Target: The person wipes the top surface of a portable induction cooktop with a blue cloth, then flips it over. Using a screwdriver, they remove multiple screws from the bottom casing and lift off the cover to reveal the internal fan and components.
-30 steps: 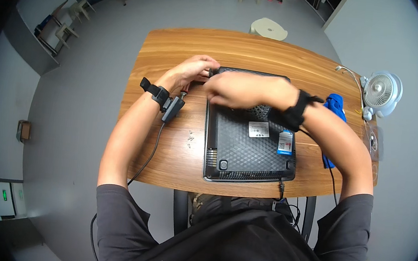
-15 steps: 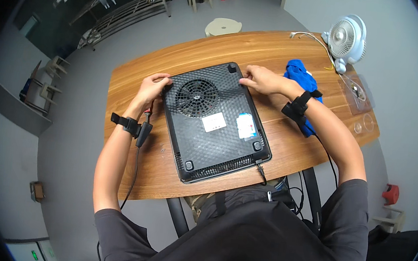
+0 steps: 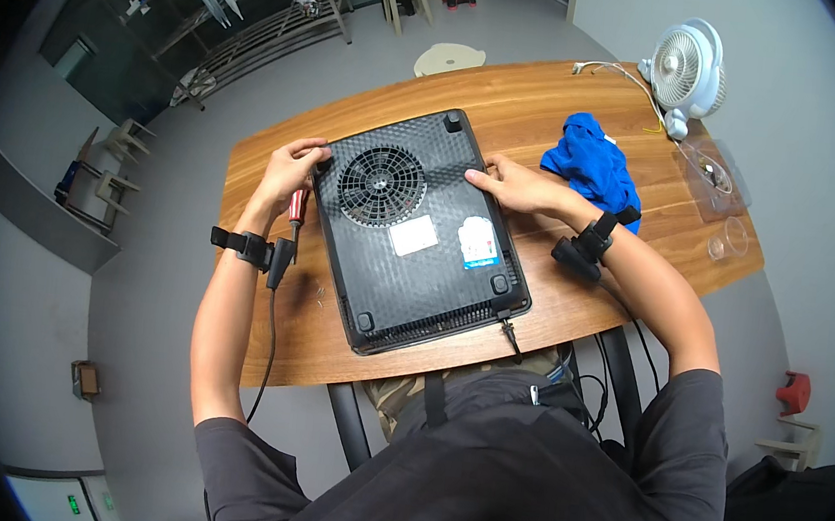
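Observation:
A black induction cooktop [image 3: 405,284] lies bottom side up on the table, its round fan grille, rubber feet and two labels facing me. My left hand [image 3: 290,170] grips its far left edge, with the thumb and fingers at the corner. On the right edge, my right hand [image 3: 520,185] has its thumb on top of the panel and its other fingers at the side, partly hidden. A screwdriver [image 3: 298,207] with a red and clear handle lies beside the left wrist. The cooktop's power cord [image 3: 511,338] leaves from its near right corner.
A crumpled blue cloth [image 3: 593,165] lies beyond my right wrist. Farther right are a white fan [image 3: 682,70], a clear plastic tray [image 3: 712,178] with small parts, and clear round pieces [image 3: 729,240]. Tiny bits [image 3: 321,294], perhaps screws, lie left of the cooktop. Cables hang from both wrist straps.
The cooktop has shifted slightly left on the table. My right hand has slid nearer along its right edge, thumb now over the panel. More of the screwdriver handle shows.

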